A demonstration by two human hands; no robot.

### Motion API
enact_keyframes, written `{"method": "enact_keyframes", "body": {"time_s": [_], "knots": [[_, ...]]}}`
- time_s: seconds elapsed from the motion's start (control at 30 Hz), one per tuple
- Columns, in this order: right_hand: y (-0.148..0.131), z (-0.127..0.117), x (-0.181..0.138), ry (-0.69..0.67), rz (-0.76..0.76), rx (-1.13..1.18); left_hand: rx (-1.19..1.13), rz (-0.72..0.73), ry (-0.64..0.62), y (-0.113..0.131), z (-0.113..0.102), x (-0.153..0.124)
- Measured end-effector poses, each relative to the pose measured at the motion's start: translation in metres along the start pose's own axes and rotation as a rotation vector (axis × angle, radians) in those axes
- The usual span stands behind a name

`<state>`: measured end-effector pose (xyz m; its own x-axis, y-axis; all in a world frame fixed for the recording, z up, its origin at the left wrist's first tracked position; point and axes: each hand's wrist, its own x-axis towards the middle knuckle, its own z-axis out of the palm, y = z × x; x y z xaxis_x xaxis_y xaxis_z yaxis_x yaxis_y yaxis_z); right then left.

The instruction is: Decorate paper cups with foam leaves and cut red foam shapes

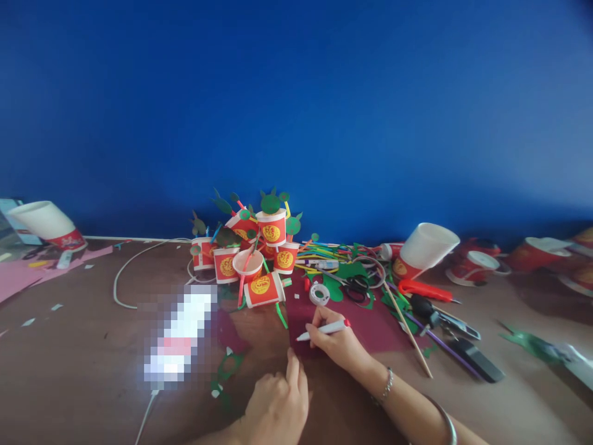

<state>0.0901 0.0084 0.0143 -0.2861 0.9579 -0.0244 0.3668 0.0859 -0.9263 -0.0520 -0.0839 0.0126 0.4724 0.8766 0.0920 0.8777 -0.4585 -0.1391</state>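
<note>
My right hand (337, 343) grips a white pen with a red end (324, 329), its tip resting on a dark maroon sheet (370, 324) lying on the brown table. My left hand (278, 405) sits just in front of it with the fingers curled and one fingertip pressed on the sheet's near edge. Nothing shows inside the left hand.
Behind the sheet stands a cluster of red-and-white paper cups (259, 253) with green cut-outs and coloured straws. Black-handled scissors (356, 287), a tape roll (319, 294), a wooden stick (407, 330) and a red cutter (424, 290) lie right. A white cable (121, 275) and pink paper (18, 275) lie left.
</note>
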Motion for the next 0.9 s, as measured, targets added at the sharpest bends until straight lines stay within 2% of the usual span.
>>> {"method": "enact_keyframes", "body": {"time_s": [0.3, 0.9], "knots": [[0.0001, 0.0007, -0.0011, 0.022, -0.032, -0.048, 0.023, 0.009, 0.081, 0.0005, -0.0005, -0.0001], [0.0042, 0.0014, 0.0012, 0.095, -0.021, -0.076, 0.04, 0.028, 0.055, -0.0002, 0.0023, -0.001]]}}
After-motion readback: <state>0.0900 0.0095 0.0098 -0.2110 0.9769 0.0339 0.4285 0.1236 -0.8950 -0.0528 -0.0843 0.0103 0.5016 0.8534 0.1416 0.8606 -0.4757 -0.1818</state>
